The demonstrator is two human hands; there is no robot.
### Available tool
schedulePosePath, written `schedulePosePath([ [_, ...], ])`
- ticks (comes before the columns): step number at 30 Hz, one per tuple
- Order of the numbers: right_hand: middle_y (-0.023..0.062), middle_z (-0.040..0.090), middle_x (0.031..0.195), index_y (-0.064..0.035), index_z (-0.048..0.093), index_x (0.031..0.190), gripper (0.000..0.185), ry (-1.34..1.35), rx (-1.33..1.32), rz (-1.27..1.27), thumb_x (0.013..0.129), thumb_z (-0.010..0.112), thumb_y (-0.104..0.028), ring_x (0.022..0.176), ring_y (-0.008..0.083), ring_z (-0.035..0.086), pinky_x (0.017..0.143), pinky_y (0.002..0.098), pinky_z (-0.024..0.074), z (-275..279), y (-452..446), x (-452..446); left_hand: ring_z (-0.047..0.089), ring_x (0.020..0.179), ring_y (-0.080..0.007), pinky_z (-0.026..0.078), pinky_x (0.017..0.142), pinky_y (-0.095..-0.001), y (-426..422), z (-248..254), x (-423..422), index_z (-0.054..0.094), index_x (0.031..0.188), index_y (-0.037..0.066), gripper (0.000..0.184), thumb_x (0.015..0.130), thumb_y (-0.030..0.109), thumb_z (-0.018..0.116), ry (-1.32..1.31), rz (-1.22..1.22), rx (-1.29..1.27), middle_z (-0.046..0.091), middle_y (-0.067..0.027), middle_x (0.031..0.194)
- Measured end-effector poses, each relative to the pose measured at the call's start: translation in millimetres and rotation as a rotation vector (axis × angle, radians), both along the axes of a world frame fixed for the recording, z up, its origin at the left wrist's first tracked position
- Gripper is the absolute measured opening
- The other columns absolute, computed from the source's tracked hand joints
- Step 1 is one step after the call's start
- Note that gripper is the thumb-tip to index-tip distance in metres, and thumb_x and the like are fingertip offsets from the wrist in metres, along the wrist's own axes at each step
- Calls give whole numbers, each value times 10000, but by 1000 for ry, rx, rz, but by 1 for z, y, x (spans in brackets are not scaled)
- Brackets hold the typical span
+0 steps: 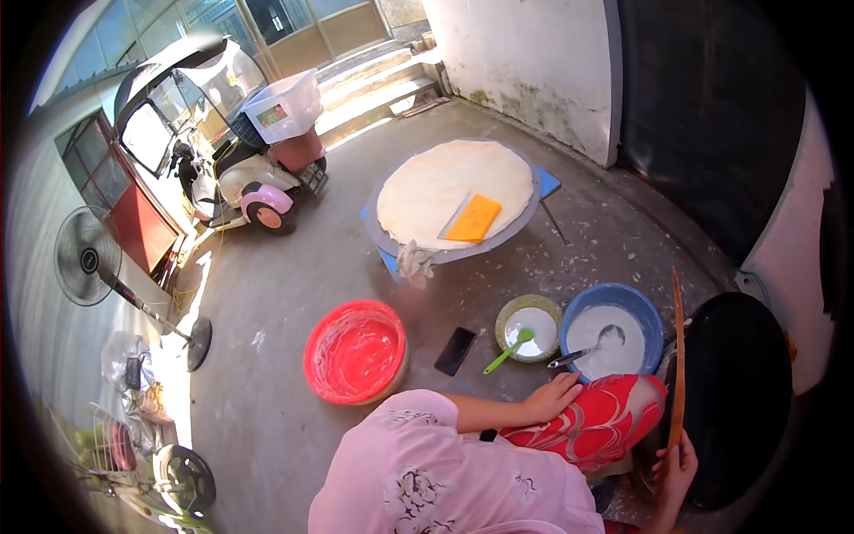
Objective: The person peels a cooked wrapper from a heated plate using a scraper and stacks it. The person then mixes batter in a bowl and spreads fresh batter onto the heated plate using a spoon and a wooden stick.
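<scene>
My left hand (551,398) lies flat on my knee, over the red patterned cloth (614,414). My right hand (678,465) grips the lower end of a long, thin wooden stick (679,356), which stands nearly upright. Right beside that stick is a large round black griddle (738,400). Ahead of my knee stand a blue basin (654,311) of white batter with a ladle (583,355) in it, and a smaller green bowl (505,311) with a green brush (509,350). Farther off, pale thin flatbreads (431,196) lie on a round grey board (381,233).
An orange-handled scraper (473,219) lies on the flatbreads, with a crumpled cloth (414,263) at the board's edge. A red basin (354,351) and a black phone (455,351) are on the floor. A fan (89,258) and a three-wheeled scooter (249,187) stand left.
</scene>
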State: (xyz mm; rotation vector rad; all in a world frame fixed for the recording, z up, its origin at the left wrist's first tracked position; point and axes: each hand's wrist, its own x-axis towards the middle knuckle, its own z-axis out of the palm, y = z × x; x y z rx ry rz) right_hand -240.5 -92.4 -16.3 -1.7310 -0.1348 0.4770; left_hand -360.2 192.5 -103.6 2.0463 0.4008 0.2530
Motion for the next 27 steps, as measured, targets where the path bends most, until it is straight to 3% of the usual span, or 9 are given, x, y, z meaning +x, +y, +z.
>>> schedulePosePath([
  [7, 41, 591, 748, -43, 415, 1259, 382, 58, 9, -13, 890, 456, -132, 484, 52, 488, 407, 155, 352, 2, -11, 1, 488, 1025, -314, 375, 865, -357, 14, -16, 18, 476, 1164, -19, 471, 880, 355, 433, -13, 278, -476, 495, -233, 1070],
  [8, 42, 595, 755, -43, 419, 1256, 381, 67, 6, -19, 887, 462, -127, 495, 57, 494, 421, 160, 361, 3, -13, 1, 504, 972, -341, 383, 846, -385, 21, -2, 21, 502, 1127, -30, 468, 859, 352, 466, 11, 239, -386, 539, -230, 993],
  [9, 27, 589, 751, -70, 406, 1270, 387, 52, -9, -3, 893, 451, -145, 486, 50, 492, 402, 155, 366, -3, -18, 3, 518, 932, -343, 386, 831, -416, 46, -84, 34, 523, 1095, -29, 470, 835, 362, 499, -21, 288, -64, 568, -211, 947],
  [11, 37, 596, 767, -59, 413, 1263, 385, 74, 14, -32, 888, 461, -131, 501, 53, 502, 419, 158, 373, 2, -20, -2, 451, 1060, -376, 360, 895, -423, 55, -66, 41, 450, 1182, -22, 610, 779, 423, 557, 219, 344, 214, 459, -248, 1149],
  [15, 47, 601, 768, -50, 439, 1244, 370, 96, 46, -52, 876, 467, -83, 521, 55, 508, 440, 163, 378, 5, -23, -5, 504, 1025, -351, 394, 868, -361, 80, -93, 67, 425, 1187, -80, 708, 695, 391, 620, 420, 437, -65, 466, -292, 1151],
  [21, 45, 603, 780, -51, 446, 1240, 368, 126, 23, -92, 874, 467, -76, 535, 58, 517, 451, 162, 389, -4, -25, -6, 582, 871, -254, 459, 656, -337, 114, -129, 100, 474, 1100, -83, 628, 700, 386, 595, 737, 145, 217, 593, -205, 929],
  [23, 43, 604, 784, -51, 449, 1239, 368, 145, 15, -113, 872, 468, -74, 538, 55, 516, 453, 160, 389, -5, -27, -7, 581, 753, -200, 457, 587, -341, 112, -115, 114, 532, 974, -26, 464, 730, 364, 589, 828, 5, 44, 603, -121, 765],
  [26, 39, 606, 790, -52, 454, 1236, 368, 168, -2, -136, 869, 472, -72, 545, 50, 516, 456, 158, 388, -3, -28, -9, 554, 672, -199, 478, 614, -392, 106, -109, 135, 549, 873, 38, 252, 826, 284, 523, 811, 83, -948, 567, -85, 722],
  [27, 37, 606, 792, -53, 456, 1235, 368, 179, -9, -143, 868, 474, -71, 549, 48, 516, 457, 157, 387, -3, -28, -10, 554, 672, -199, 478, 614, -392, 103, -108, 144, 549, 873, 38, 252, 826, 284, 523, 822, 77, -948, 567, -85, 722],
])
